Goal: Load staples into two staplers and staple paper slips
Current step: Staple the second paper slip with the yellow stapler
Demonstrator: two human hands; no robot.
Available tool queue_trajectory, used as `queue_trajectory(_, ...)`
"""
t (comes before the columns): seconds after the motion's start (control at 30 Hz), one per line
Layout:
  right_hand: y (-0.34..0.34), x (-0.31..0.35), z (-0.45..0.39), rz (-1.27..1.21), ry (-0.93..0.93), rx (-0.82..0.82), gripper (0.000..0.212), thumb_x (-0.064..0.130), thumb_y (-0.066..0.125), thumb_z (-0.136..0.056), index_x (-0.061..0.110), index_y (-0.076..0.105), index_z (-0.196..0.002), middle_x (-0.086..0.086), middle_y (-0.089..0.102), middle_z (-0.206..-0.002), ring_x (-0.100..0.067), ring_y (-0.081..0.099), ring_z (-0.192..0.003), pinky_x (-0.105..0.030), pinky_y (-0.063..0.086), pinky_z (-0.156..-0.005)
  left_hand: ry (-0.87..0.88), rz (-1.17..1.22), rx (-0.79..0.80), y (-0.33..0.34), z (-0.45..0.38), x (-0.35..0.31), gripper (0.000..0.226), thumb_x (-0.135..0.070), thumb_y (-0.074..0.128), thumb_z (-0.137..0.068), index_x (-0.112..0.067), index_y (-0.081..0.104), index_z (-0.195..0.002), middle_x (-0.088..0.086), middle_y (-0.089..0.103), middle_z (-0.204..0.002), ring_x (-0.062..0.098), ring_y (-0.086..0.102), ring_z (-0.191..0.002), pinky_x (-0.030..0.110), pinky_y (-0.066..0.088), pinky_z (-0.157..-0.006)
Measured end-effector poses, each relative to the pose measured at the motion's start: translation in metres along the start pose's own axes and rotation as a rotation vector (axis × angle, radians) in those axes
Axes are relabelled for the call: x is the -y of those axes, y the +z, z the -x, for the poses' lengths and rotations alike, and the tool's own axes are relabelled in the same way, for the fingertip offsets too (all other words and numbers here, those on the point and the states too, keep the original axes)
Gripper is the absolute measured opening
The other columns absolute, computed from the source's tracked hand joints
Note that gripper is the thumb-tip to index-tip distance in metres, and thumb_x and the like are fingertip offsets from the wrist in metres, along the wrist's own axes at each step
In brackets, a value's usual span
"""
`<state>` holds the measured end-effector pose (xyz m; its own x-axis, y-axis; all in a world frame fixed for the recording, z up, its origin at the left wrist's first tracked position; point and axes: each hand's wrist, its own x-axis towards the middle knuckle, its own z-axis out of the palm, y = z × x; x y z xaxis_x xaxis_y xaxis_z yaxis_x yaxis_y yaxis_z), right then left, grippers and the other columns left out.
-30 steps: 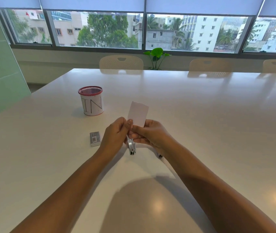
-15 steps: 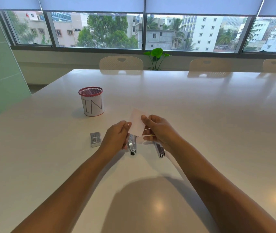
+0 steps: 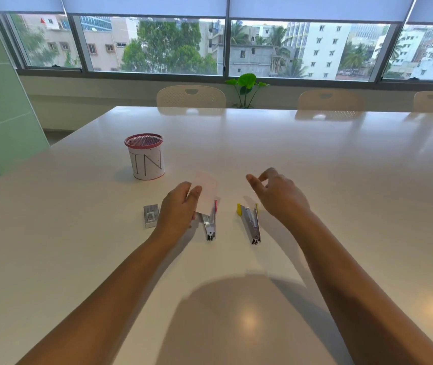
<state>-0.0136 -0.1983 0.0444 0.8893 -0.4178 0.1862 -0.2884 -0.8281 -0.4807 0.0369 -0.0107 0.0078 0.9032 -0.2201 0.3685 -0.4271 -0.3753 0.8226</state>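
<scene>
Paper, a single small white slip (image 3: 207, 192) blurred by motion, is pinched between thumb and fingers (image 3: 194, 193) of the left hand (image 3: 177, 210), raised just above the white bench (image 3: 315, 180); its lower edge hides the far part of the silver stapler with a pink end (image 3: 210, 223) lying beneath it. Beside that lies the second stapler, silver with yellow ends (image 3: 251, 222), near the right hand (image 3: 278, 196), whose loosely curled fingers grasp nothing. One small grey staple box (image 3: 151, 216) sits partly hidden behind the left hand. One white cylindrical cup with a red mesh rim (image 3: 145, 160) stands farther back. Three cream chairs (image 3: 191, 97) line the far edge, the rightmost cut off.
</scene>
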Motion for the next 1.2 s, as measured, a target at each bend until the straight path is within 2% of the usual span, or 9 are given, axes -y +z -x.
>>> queue_trajectory(0.1, 0.001, -0.004, -0.003, 0.063, 0.14, 0.206, 0.086, 0.075, 0.032, -0.08, 0.01, 0.031, -0.137, -0.016, 0.053, -0.13, -0.031, 0.057, -0.11, -0.04, 0.047, -0.09, 0.021, -0.021, 0.005, 0.001, 0.003, -0.003, 0.026, -0.026, 0.043, -0.095, -0.015, 0.042, -0.072, 0.0, 0.042, -0.05, 0.008, 0.041, -0.041, 0.028, 0.039, -0.047)
queue_trajectory(0.2, 0.007, 0.004, 0.003, 0.036, 0.122, 0.377, 0.102, 0.074, 0.054, -0.07, 0.007, 0.022, -0.14, -0.017, 0.05, -0.131, -0.028, 0.06, -0.104, -0.043, 0.051, -0.09, 0.023, 0.001, 0.008, 0.001, 0.004, -0.005, 0.016, -0.025, 0.044, -0.095, -0.014, 0.048, -0.084, -0.002, 0.045, -0.051, 0.012, 0.043, -0.044, 0.029, 0.041, -0.05)
queue_trajectory(0.3, 0.021, 0.012, 0.013, 0.232, 0.036, 0.363, 0.089, 0.057, 0.066, -0.075, 0.006, 0.027, -0.136, -0.015, 0.043, -0.134, -0.03, 0.048, -0.12, -0.04, 0.044, -0.094, 0.024, -0.01, 0.003, 0.0, 0.003, -0.003, 0.017, -0.026, 0.044, -0.095, -0.012, 0.05, -0.087, -0.003, 0.046, -0.051, 0.009, 0.044, -0.041, 0.029, 0.042, -0.049)
queue_trajectory(0.47, 0.014, 0.007, 0.005, 0.14, 0.063, 0.295, 0.057, 0.034, 0.063, -0.085, 0.002, 0.04, -0.127, -0.016, 0.055, -0.124, -0.03, 0.054, -0.109, -0.031, 0.044, -0.08, 0.015, 0.003, -0.02, -0.002, 0.002, -0.003, 0.02, -0.027, 0.043, -0.095, -0.012, 0.049, -0.084, -0.003, 0.046, -0.051, 0.006, 0.047, -0.035, 0.024, 0.041, -0.045)
queue_trajectory(0.57, 0.004, -0.001, -0.004, -0.301, 0.142, 0.301, 0.053, 0.029, 0.066, -0.085, 0.001, 0.047, -0.126, -0.018, 0.061, -0.112, -0.028, 0.064, -0.092, -0.036, 0.054, -0.077, 0.01, 0.024, -0.033, -0.003, 0.001, -0.002, 0.023, -0.028, 0.042, -0.095, -0.015, 0.046, -0.077, 0.0, 0.044, -0.051, 0.001, 0.047, -0.035, 0.017, 0.04, -0.04)
queue_trajectory(0.73, -0.015, 0.003, -0.003, -1.205, 0.134, 0.485, 0.017, 0.018, 0.052, -0.093, 0.004, 0.058, -0.101, -0.008, 0.057, -0.081, -0.018, 0.06, -0.072, -0.032, 0.059, -0.063, -0.101, 0.179, -0.06, -0.002, 0.001, 0.0, 0.025, -0.027, 0.038, -0.097, -0.02, 0.045, -0.073, 0.003, 0.044, -0.054, 0.001, 0.045, -0.035, 0.012, 0.04, -0.036)
queue_trajectory(0.83, -0.02, 0.006, 0.0, -1.396, 0.238, 0.591, 0.017, 0.015, 0.049, -0.093, 0.0, 0.056, -0.099, -0.012, 0.059, -0.084, -0.018, 0.067, -0.068, -0.031, 0.059, -0.062, -0.199, 0.324, -0.071, -0.006, -0.001, -0.002, 0.024, -0.027, 0.035, -0.098, -0.02, 0.05, -0.081, 0.005, 0.042, -0.056, 0.003, 0.041, -0.032, 0.013, 0.04, -0.036)
queue_trajectory(1.03, -0.016, 0.01, 0.005, -1.202, 0.177, 0.836, 0.045, 0.036, 0.048, -0.091, 0.003, 0.057, -0.121, -0.003, 0.062, -0.078, -0.01, 0.059, -0.055, -0.023, 0.052, -0.048, -0.271, 0.487, -0.005, -0.008, -0.002, -0.004, 0.028, -0.03, 0.033, -0.098, -0.012, 0.05, -0.11, 0.006, 0.039, -0.057, 0.004, 0.037, -0.032, 0.014, 0.038, -0.038)
queue_trajectory(1.2, -0.007, 0.018, 0.012, -1.046, 0.127, 0.984, 0.057, 0.052, 0.031, -0.092, 0.001, 0.052, -0.108, -0.003, 0.067, -0.075, -0.013, 0.058, -0.062, -0.026, 0.051, -0.055, -0.203, 0.475, 0.101, -0.006, -0.001, -0.004, 0.023, -0.03, 0.036, -0.097, -0.016, 0.055, -0.096, -0.003, 0.041, -0.042, 0.005, 0.036, -0.033, 0.017, 0.038, -0.038)
